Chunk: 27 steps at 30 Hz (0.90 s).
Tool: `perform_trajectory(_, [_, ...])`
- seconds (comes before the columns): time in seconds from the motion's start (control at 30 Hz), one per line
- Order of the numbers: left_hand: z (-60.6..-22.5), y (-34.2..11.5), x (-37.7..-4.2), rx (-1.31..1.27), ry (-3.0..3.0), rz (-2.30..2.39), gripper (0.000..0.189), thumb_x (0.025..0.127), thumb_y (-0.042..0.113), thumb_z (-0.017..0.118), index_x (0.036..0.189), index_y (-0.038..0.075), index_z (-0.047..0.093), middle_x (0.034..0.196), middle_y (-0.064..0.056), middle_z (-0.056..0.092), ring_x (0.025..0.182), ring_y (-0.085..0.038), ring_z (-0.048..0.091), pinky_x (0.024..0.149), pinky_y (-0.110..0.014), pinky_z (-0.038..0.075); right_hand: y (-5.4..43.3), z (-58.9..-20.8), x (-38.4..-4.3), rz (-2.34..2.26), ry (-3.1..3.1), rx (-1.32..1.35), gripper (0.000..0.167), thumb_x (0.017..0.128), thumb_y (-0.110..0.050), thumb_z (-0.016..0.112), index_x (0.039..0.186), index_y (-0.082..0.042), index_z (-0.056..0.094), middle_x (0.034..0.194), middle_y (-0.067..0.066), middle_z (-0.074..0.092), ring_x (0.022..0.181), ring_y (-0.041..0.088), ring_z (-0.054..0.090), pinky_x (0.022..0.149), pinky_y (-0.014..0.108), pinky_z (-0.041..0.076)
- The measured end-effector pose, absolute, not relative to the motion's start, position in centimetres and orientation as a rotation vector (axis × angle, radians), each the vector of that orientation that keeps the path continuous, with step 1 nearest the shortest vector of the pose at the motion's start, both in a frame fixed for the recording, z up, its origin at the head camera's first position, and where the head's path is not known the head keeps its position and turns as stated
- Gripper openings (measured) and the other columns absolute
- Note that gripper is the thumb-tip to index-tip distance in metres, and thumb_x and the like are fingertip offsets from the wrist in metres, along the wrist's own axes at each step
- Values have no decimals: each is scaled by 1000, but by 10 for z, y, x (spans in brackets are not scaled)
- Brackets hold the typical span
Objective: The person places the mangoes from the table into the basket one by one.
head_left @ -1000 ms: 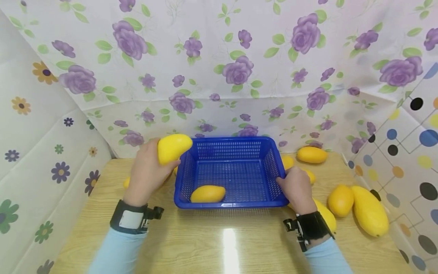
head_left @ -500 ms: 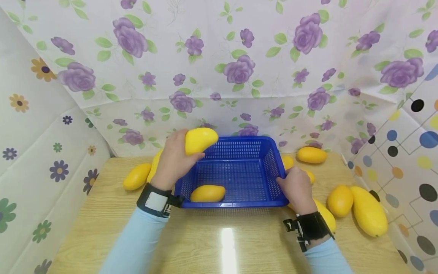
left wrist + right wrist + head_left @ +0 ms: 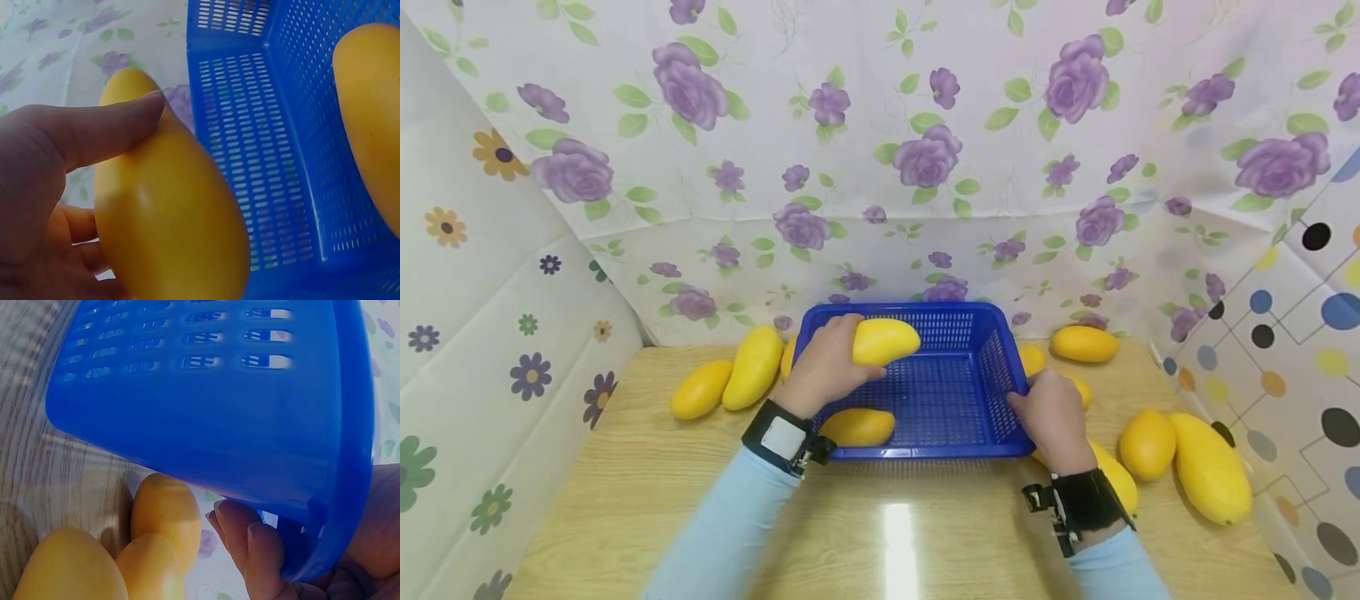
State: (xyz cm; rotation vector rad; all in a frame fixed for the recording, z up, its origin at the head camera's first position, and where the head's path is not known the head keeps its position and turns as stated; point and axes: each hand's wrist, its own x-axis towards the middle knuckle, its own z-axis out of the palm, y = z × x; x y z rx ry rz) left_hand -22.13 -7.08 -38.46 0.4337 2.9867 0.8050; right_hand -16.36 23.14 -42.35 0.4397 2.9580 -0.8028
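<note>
My left hand grips a yellow mango over the left half of a blue plastic basket. In the left wrist view the thumb lies across that mango, with the fingers under its far side. A second mango lies inside the basket at the front left, partly behind the left wrist. My right hand holds the basket's right rim; in the right wrist view its fingers curl around the rim's edge from outside.
Two mangoes, one rounder and one longer, lie left of the basket, with another partly hidden beside it. Several more mangoes lie to the right on the wooden table. A flowered cloth hangs behind.
My left hand has carried the mango rightward from the basket's left edge to above its inside, then lower. My right hand has stayed on the rim, and the basket has not moved.
</note>
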Motion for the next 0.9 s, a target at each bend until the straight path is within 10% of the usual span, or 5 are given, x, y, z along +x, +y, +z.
perform_trajectory(0.9, [-402, -61, -230, 331, 2899, 567, 74, 62, 37, 84, 122, 11, 49, 100, -4, 57, 86, -22, 56, 78, -40, 50, 231, -423, -163, -784, 2988, 429, 27, 85, -25, 67, 87, 1, 67, 67, 10, 60, 56, 20, 56, 45, 25, 42])
